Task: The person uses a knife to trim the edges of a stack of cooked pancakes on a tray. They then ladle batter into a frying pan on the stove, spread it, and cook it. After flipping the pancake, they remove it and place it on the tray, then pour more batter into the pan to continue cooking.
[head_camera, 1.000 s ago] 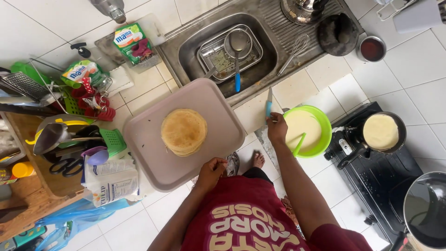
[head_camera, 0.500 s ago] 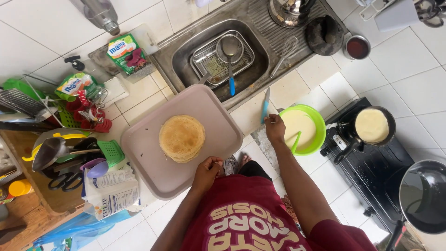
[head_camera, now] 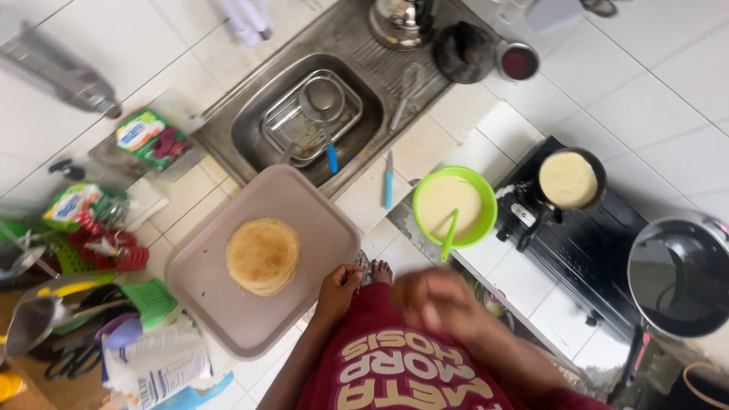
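Note:
My left hand (head_camera: 338, 292) grips the near edge of a beige tray (head_camera: 220, 311) that lies on the white tiled counter. A stack of flat round pancakes (head_camera: 263, 256) sits in the tray's middle. My right hand (head_camera: 437, 300) is blurred with motion, close to my body and below a green bowl (head_camera: 486, 216) of pale batter with a green spoon (head_camera: 449, 234) in it. I see nothing in that hand, but the blur hides its fingers. A small black frying pan (head_camera: 568, 180) with a pale pancake stands on the black stove (head_camera: 585, 258) at the right.
A blue-handled knife (head_camera: 388, 181) lies between tray and bowl. Behind is a steel sink (head_camera: 250, 133) holding a metal tray and ladle. A large dark pan (head_camera: 680, 273) sits at the far right. Packets, baskets and utensils crowd the left edge.
My right hand has drawn back from beside the knife and green bowl toward my body. My left hand has stayed on the tray's edge. The camera has shifted a little.

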